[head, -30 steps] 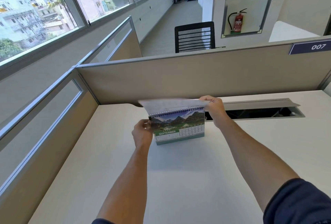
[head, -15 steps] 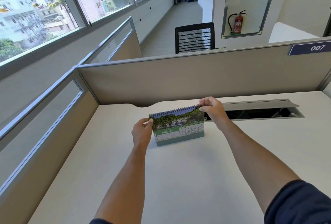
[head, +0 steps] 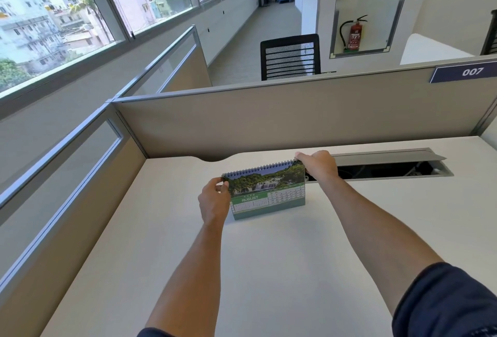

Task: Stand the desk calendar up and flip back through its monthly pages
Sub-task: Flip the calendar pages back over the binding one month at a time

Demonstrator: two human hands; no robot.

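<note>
A spiral-bound desk calendar [head: 267, 191] stands upright on the white desk [head: 269, 269], showing the AUGUST page with a waterfall photo and a green band. My left hand [head: 213, 202] grips its left edge, thumb on the front near the top corner. My right hand [head: 318, 165] pinches the top right corner by the spiral binding. The calendar's back side is hidden.
An open cable tray with a raised grey lid [head: 387, 164] sits in the desk just behind my right hand. Beige partition panels [head: 269, 121] wall the desk at the back and left. A black mesh chair [head: 290, 56] stands beyond the partition.
The SEPTEMBER page, lifted a second ago, has gone over the spiral to the back, and AUGUST now shows. My right hand has come back to the top right corner.
</note>
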